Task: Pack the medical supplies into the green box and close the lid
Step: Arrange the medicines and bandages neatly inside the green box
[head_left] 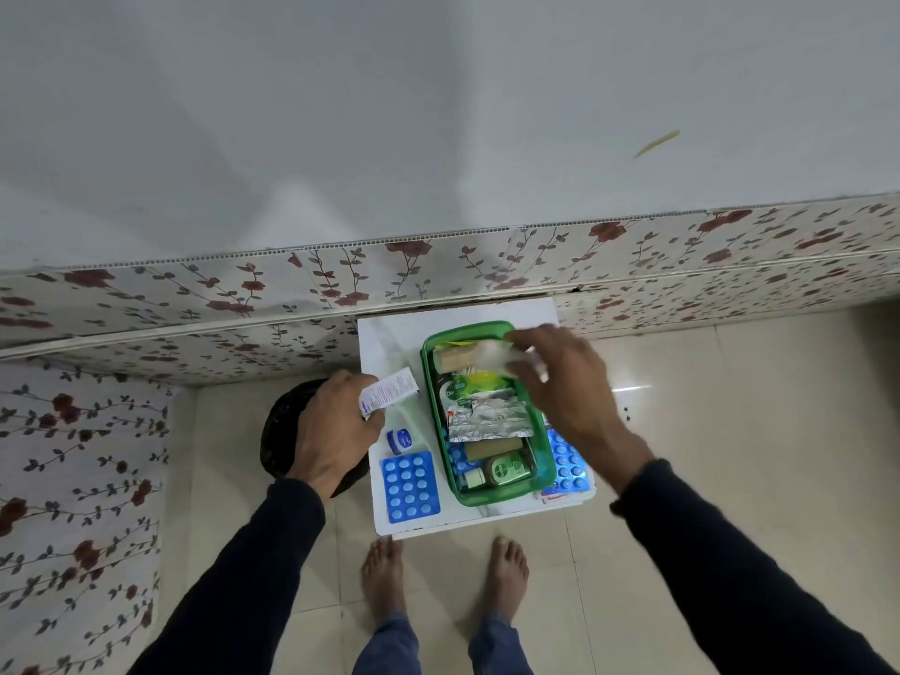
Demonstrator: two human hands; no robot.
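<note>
The green box (548,472) stands open on a small white table (384,341), holding a silver foil strip (487,419), a green bottle (506,470), a brown block and other packets. My right hand (560,377) hovers over the box's far end, gripping a blurred clear white packet (492,355). My left hand (336,426) is left of the box and holds a white printed carton (389,392). A blue pill strip (410,486) and a small blue-lidded jar (399,439) lie on the table left of the box. More blue strips (567,465) lie at its right.
A black bin (280,431) stands on the tiled floor left of the table, partly under my left hand. A floral-covered ledge (438,265) runs behind the table against the white wall. My bare feet (384,572) stand at the table's near edge.
</note>
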